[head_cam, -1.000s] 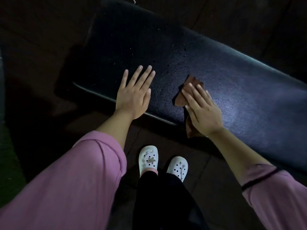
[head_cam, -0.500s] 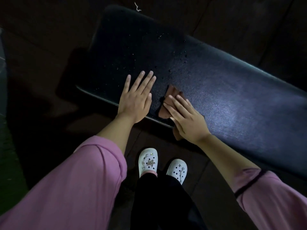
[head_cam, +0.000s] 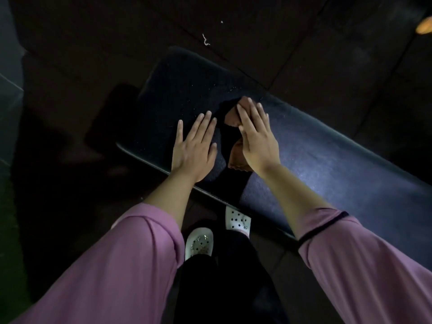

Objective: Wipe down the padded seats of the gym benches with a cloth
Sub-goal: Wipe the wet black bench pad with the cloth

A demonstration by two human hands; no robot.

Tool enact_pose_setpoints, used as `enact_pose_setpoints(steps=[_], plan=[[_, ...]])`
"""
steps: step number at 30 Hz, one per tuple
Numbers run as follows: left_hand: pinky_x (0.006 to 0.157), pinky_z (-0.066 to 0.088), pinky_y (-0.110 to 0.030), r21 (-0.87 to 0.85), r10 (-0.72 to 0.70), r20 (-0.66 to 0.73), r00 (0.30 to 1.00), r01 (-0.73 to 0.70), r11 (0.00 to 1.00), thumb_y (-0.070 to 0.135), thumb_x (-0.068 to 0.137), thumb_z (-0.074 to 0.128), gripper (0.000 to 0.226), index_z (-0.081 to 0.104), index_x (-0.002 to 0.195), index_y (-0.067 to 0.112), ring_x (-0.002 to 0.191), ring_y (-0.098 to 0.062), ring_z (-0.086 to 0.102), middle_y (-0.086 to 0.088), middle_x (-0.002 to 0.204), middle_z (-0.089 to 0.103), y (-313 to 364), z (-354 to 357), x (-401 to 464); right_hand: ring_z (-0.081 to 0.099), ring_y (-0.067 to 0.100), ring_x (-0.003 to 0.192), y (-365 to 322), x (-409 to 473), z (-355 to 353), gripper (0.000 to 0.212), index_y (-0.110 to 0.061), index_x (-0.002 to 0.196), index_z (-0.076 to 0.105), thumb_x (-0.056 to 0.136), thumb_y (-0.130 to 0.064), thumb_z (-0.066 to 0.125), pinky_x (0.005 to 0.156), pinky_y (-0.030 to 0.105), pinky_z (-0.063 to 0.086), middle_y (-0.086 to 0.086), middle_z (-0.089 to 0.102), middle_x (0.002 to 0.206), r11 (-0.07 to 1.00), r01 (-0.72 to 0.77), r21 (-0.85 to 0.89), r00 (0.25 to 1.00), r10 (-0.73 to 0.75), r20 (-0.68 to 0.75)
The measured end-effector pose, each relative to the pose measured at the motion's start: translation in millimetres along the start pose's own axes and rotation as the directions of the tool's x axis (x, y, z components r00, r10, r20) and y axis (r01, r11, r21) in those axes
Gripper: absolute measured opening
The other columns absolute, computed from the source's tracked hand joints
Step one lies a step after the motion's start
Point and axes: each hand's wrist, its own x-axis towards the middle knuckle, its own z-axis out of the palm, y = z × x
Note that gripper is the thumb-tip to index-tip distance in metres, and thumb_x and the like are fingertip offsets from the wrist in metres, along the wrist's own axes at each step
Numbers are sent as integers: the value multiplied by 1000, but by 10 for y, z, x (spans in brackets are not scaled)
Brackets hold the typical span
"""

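Cloth [head_cam: 234, 118] now sits far up the padded seat [head_cam: 339, 164], close to its back edge, where half a second ago it lay at the near edge by my body; I read that as a stroke pushed across the pad's width, so this strip by the bench's end is being covered. From the head view, my right hand [head_cam: 256, 139] lies flat on the cloth with fingers straight, pressing it down rather than gripping; brown folds show beyond the fingertips and by the wrist. My left hand [head_cam: 195, 146] rests palm-down on the seat just beside it, fingers extended, holding nothing, and it has hardly shifted; I judge it is bracing me. Pale specks dot the dark vinyl ahead of the left hand, so that end likely still needs a pass; the long stretch to my right shows a dull sheen. The room is dim; dark floor tiles [head_cam: 292, 31] surround the bench, a pale scrap [head_cam: 206, 40] lies on them beyond it, and white clogs [head_cam: 199, 243] stand below the seat.
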Motion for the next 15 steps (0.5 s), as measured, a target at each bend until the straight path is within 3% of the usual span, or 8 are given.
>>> enact_pose_setpoints(steps=[5, 10, 15], plan=[[118, -5, -47, -29, -112, -16, 994, 112, 993, 40, 100, 18, 61, -6, 151, 18, 145, -11, -12, 2, 159, -12, -37, -71, 122, 4, 28, 149, -64, 388, 15, 48, -18, 152, 21, 105, -21, 29, 121, 41, 7, 7, 11, 161, 1000, 30, 3, 996, -31, 80], [118, -5, -47, -44, -161, -5, 987, 161, 986, 41, 101, 19, 61, -7, 151, 18, 145, -10, -15, 2, 159, -13, -25, -130, 180, 0, 23, 149, -49, 555, 85, 50, -24, 153, 12, 105, -32, 24, 121, 39, -1, 3, 4, 162, 987, 104, -122, 976, -77, 205], [118, -5, -47, -57, -212, -21, 977, 211, 976, 41, 100, 16, 61, -10, 150, 19, 144, -12, -17, 2, 158, -17, -58, -73, 315, 13, 26, 148, -3, 534, 158, 51, -35, 151, 20, 101, -44, 26, 120, 43, 8, 4, 16, 160, 969, 150, -198, 981, -122, 149]])
